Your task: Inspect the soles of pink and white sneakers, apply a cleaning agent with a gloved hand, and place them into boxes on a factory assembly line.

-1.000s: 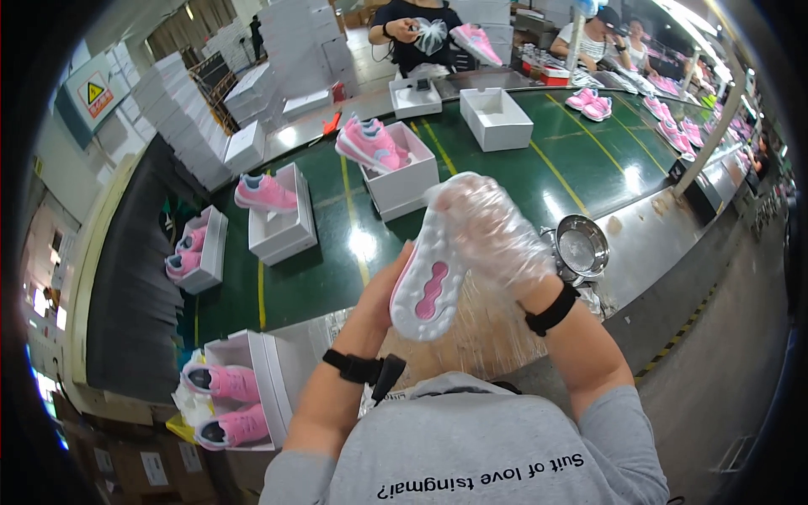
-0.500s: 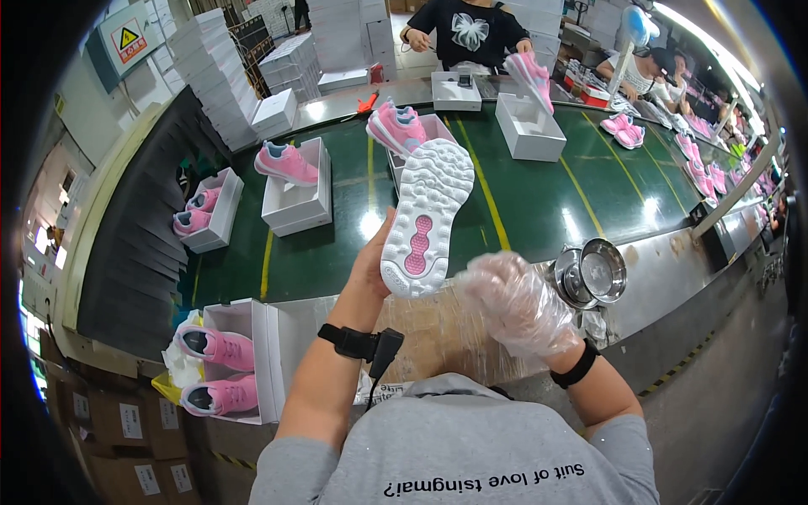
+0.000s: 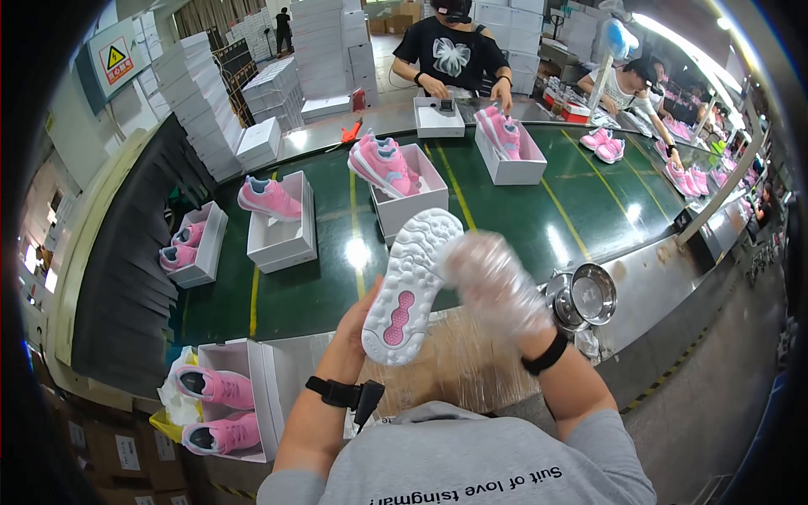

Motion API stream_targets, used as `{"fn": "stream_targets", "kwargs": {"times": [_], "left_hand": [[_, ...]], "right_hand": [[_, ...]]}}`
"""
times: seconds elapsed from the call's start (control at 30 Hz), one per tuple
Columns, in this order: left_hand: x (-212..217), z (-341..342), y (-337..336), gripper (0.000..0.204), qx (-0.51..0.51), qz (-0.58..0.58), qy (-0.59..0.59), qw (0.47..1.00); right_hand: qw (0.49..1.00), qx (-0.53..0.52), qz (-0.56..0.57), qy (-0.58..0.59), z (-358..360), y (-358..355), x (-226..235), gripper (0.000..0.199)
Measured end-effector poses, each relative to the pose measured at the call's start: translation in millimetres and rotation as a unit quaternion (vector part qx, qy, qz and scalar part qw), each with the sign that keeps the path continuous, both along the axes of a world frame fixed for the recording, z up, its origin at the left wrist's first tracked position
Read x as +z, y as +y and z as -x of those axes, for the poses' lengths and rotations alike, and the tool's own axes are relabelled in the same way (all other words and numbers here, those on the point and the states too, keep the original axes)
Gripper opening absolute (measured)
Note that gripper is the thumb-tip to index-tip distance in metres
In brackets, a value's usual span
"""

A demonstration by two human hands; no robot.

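Note:
A sneaker (image 3: 418, 268) with a white sole and a pink patch near the heel is held in front of me, its sole toward me. My left hand (image 3: 348, 326) grips it from the left side, with most of the fingers hidden behind it. My right hand (image 3: 498, 284), in a clear plastic glove, is at the right edge of the sole near the toe. Motion smears its fingers, so I cannot tell whether they hold anything. Just beyond the sole, a pink sneaker (image 3: 383, 167) rests on an open white box (image 3: 412, 212).
A green conveyor belt (image 3: 328, 282) carries several boxes of pink sneakers. At lower left lies an open box (image 3: 263, 396) with two pink sneakers. Metal bowls (image 3: 594, 295) stand on the right ledge. A co-worker (image 3: 450, 55) stands across the belt, one hand at a boxed sneaker (image 3: 498, 133).
My gloved right hand has moved left to the sole's edge. The held sneaker sits lower in view. Across the belt, the co-worker's raised sneaker is now down in its box.

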State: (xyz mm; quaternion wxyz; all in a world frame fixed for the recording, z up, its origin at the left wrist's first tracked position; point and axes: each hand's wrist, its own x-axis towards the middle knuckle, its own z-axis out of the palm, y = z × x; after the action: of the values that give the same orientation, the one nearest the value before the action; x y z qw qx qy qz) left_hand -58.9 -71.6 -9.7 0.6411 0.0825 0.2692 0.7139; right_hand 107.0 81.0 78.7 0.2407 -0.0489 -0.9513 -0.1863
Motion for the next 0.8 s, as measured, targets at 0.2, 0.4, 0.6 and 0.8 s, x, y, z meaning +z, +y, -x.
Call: {"fn": "stream_targets", "kwargs": {"times": [0.2, 0.4, 0.6, 0.8], "left_hand": [[2.0, 23.5, -13.3, 0.051, -0.033, 0.115, 0.094, 0.988], [65.3, 168.8, -45.5, 0.036, 0.126, 0.202, 0.421, 0.875], [89.5, 314.1, -45.4, 0.019, 0.006, 0.367, 0.909, 0.195], [-26.2, 406.1, -46.8, 0.016, -0.109, 0.242, 0.964, -0.011]], "right_hand": [[0.949, -0.051, 0.306, 0.058, 16.1, 33.3, -43.8, 0.017], [0.891, -0.040, 0.442, 0.093, 16.6, 29.2, -87.2, 0.011], [0.862, -0.107, 0.485, 0.102, 14.9, 8.2, -125.1, 0.011], [0.829, -0.222, 0.511, 0.054, 1.8, 1.2, -144.1, 0.011]]}}
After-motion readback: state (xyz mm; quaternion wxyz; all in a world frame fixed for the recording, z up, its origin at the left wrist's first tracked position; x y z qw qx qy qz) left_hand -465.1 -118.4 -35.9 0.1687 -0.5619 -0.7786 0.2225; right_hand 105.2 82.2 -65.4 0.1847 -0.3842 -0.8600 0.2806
